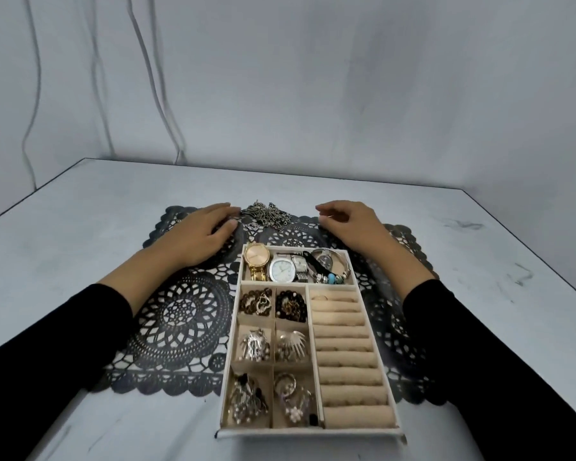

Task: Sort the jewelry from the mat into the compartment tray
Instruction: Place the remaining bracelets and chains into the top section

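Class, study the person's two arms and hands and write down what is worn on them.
Both arms wear long, plain black sleeves: the left sleeve and the right sleeve each end partway along the forearm. The left hand and the right hand are bare, without gloves. No watch or bracelet shows on either wrist.

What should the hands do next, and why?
Probably the left hand should close its fingers on the tangled chains just beyond them. They seem to be the only jewelry left on the lace mat, while the compartment tray already holds the rest.
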